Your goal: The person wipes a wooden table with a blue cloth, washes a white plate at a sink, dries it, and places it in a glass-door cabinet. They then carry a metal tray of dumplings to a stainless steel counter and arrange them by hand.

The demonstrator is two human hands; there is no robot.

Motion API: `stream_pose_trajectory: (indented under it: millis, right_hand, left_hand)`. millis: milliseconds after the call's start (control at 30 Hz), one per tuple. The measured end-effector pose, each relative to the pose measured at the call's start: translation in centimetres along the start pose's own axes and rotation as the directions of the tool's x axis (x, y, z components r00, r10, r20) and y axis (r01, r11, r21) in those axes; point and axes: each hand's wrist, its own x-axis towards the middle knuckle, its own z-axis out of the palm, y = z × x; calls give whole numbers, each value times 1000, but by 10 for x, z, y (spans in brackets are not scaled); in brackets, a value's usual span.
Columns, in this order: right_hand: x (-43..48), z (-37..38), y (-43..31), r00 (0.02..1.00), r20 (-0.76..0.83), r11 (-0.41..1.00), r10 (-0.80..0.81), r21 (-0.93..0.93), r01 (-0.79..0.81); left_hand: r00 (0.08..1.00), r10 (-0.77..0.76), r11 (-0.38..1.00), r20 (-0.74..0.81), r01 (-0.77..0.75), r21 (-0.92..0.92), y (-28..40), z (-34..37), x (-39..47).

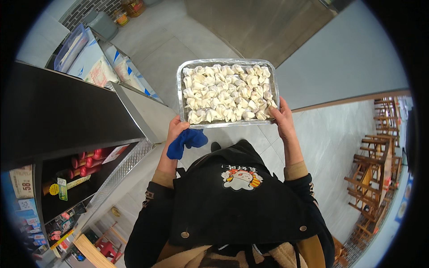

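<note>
Before me is a shallow metal tray [234, 126] carrying rows of folded raw wontons [221, 92]. My left hand [176, 129] grips its near left corner, thumb on the rim. A crumpled blue cloth [187, 142] hangs from that same hand, below the tray. At the near right corner my right hand [284, 119] holds the tray's side, with the thumb reaching over the rim beside the end wontons. Both hands' fingers underneath are partly hidden by the tray. A black apron [234, 207] with a cartoon print covers my front.
A dark shelf unit [73, 100] with bottles [87, 162] stands close on the left. Beyond it are packaged bags [100, 72] and a plastic bin [71, 48]. A grey partition [342, 63] juts in at right. Wooden stools and tables [375, 171] line the right side of the tiled floor [318, 150].
</note>
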Motion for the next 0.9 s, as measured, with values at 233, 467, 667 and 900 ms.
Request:
stream_pose_trajectory:
  millis: [233,467,667,900]
  right_hand:
    - [88,36,6,994,79,915,-82,-389,106]
    - [202,71,15,981,156,869,-114,-462,175]
    - [271,103,-13,977,164,715,-134,-667,210]
    - [316,143,-23,968,234,865,-88,-464,191]
  left_hand:
    - [985,92,993,-145,-102,-59,6,-10,25]
    - [938,188,978,-291,-207,-36,15,-22,88]
    - [944,117,974,-309,-169,-149,47,-37,135]
    - [923,134,951,-362,-223,-215,69,-60,165]
